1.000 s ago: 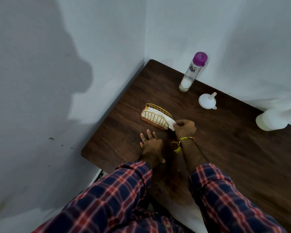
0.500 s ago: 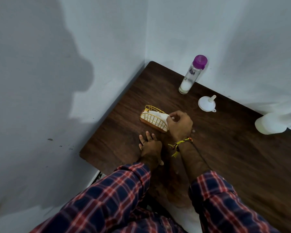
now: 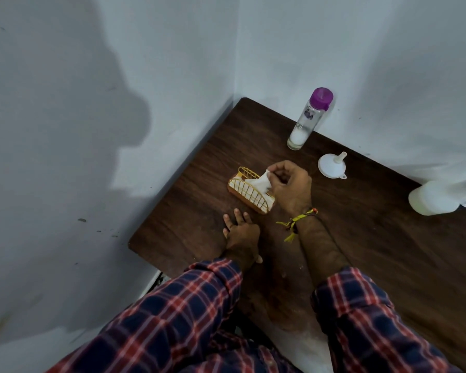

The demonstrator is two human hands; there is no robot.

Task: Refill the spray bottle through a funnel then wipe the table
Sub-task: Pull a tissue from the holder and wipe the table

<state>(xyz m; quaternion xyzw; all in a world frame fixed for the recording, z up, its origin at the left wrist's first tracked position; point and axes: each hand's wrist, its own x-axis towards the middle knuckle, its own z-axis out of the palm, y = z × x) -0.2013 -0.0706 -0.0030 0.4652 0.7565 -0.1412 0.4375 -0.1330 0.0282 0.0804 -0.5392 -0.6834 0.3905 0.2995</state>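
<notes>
Here my right hand [image 3: 289,188] pinches a white tissue [image 3: 260,183] between thumb and fingertips, the sheet rising in a crumpled peak out of the gold wire holder [image 3: 249,191] that sits on the dark wooden table [image 3: 374,238]. More white tissue shows behind the holder's wire bars. My other fingers curl loosely over the holder's right end. A yellow thread band [image 3: 296,220] is tied round my right wrist, its loose ends hanging toward the left. My left hand [image 3: 240,232] lies flat on the table just in front of the holder, fingers straight and pointing at it, holding nothing; its fingertips are near the holder's base, but I cannot tell whether they touch it. Beyond my right hand and to its right, the white funnel [image 3: 331,166] rests on its wide mouth with the spout tilted up and to the right, apart from my knuckles. Farther back, close to the wall, stands a clear bottle [image 3: 308,121] with a purple cap, upright, with a little white content at its bottom. At the right edge of the view a white bottle [image 3: 436,197] lies on its side, mostly washed out by light, so I cannot make out its head. The table fills a corner between two pale bluish walls [image 3: 119,76], and my shadow falls on the left one. My plaid sleeves [image 3: 189,305] in navy and red cover both forearms near the bottom of the view.
</notes>
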